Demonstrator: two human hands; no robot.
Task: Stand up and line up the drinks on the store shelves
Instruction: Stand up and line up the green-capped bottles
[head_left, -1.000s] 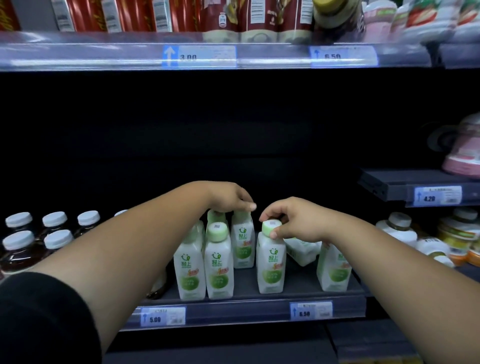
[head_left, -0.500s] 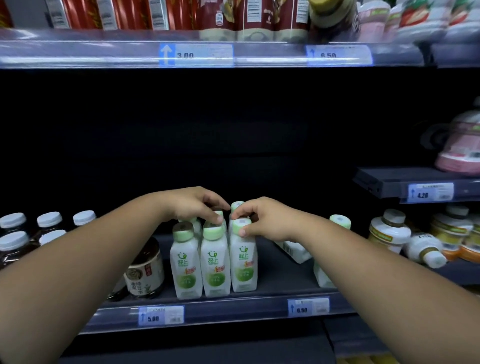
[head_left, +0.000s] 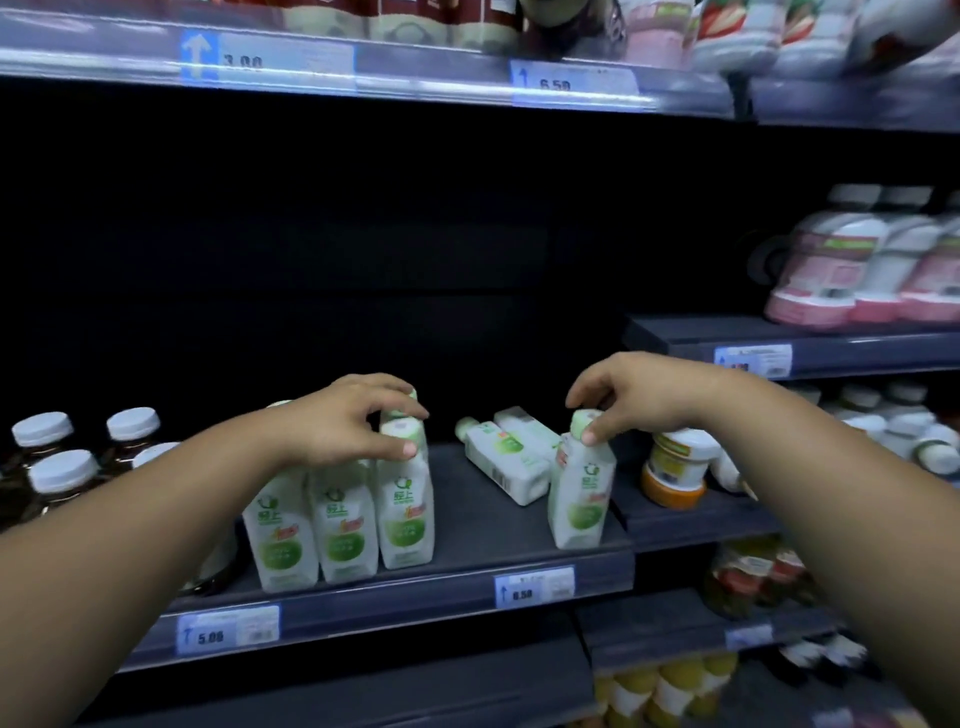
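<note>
Three white drink bottles with green labels (head_left: 343, 530) stand in a row at the front of the dark middle shelf (head_left: 467, 582). My left hand (head_left: 348, 421) curls over the cap of the rightmost bottle (head_left: 405, 512) of that row. More caps show behind it. To the right, my right hand (head_left: 634, 395) pinches the green cap of a separate upright bottle (head_left: 581, 499), which leans slightly. Between the two groups, two bottles of the same kind (head_left: 506, 460) lie on their sides farther back.
Dark bottles with white caps (head_left: 57, 457) fill the shelf's left end. A jar with an orange base (head_left: 672, 467) and white bottles sit on the right shelf. Pink-labelled bottles (head_left: 857, 270) stand above it. Price tags (head_left: 535, 587) line the shelf edges, and stocked shelves lie above and below.
My right hand let go of the third bottle in the row, moved right, and now grips the lone bottle's cap. My left hand shifted onto the row's right bottle.
</note>
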